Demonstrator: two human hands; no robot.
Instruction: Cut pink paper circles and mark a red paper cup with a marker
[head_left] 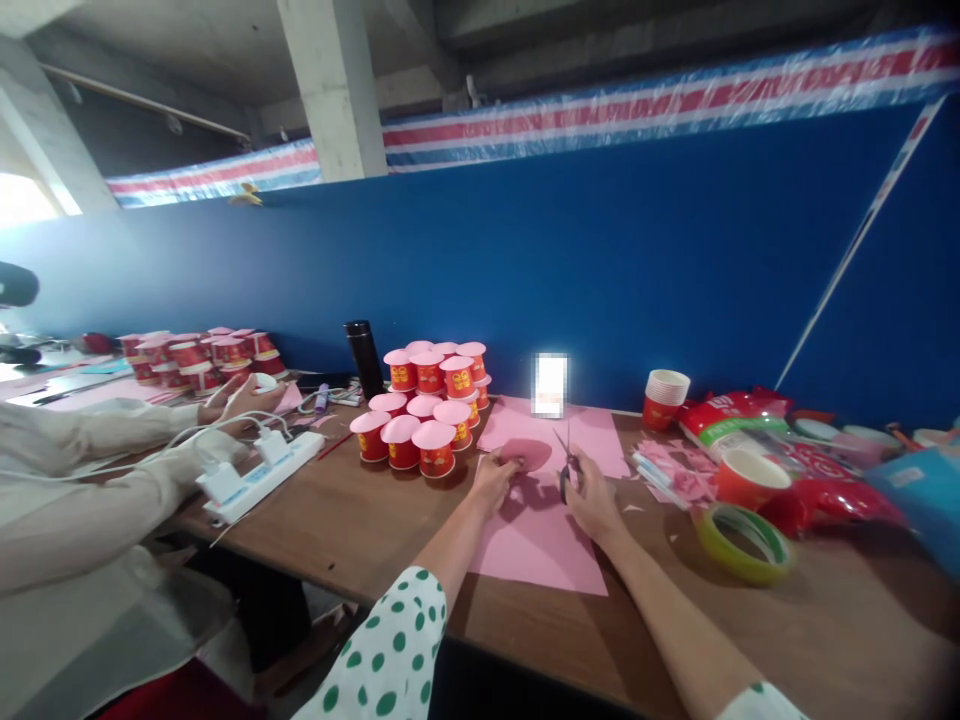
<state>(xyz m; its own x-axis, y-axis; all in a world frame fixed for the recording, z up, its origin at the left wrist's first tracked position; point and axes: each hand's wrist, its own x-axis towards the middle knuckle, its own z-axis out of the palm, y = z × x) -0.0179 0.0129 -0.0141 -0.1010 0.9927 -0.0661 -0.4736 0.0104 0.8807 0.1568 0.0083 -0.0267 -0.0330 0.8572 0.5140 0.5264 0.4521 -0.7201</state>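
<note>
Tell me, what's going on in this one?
The person's left hand holds a rounded piece of pink paper, and the right hand holds scissors beside it, blades apart. A larger pink sheet lies beneath. To the left stand red cups topped with pink discs; farther left, another person's arms reach over the table.

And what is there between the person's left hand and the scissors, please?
In the head view, a round pink paper, held by the left hand, reaches toward the scissors; a larger pink sheet lies beneath.
</note>
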